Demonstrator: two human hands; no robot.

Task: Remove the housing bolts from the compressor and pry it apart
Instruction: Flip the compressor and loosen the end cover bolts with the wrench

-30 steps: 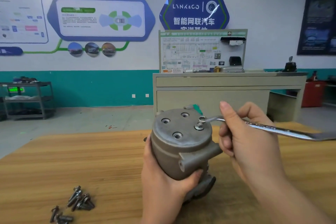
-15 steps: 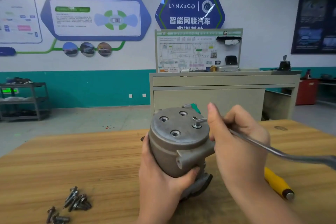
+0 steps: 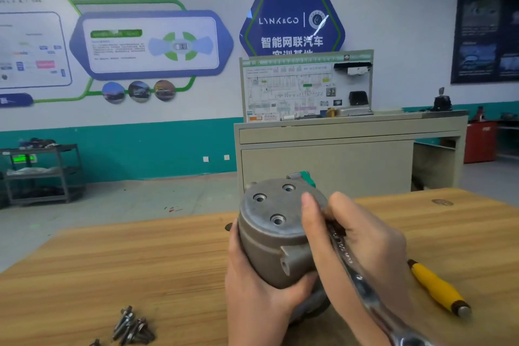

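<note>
The wall (image 3: pixel 393 8) was white above a teal band (image 3: pixel 140 149), hung with blue and green display panels (image 3: pixel 151 45) and a dark poster (image 3: pixel 486 25). A beige cabinet (image 3: pixel 337 160) carried a wiring board (image 3: pixel 306 87). A grey shelf cart (image 3: pixel 42 174) stood left on the grey floor (image 3: pixel 126 205); a red cabinet (image 3: pixel 480 140) stood right.

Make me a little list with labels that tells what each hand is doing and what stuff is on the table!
left hand: grips the compressor from below and the side
right hand: holds the wrench, fingers at the compressor's top
compressor top: three empty bolt holes showing
loose bolts: piled on the wooden table, near left
yellow-handled tool: lying on the table, right of the hands
fourth bolt: hidden by the fingers, cannot tell
</note>
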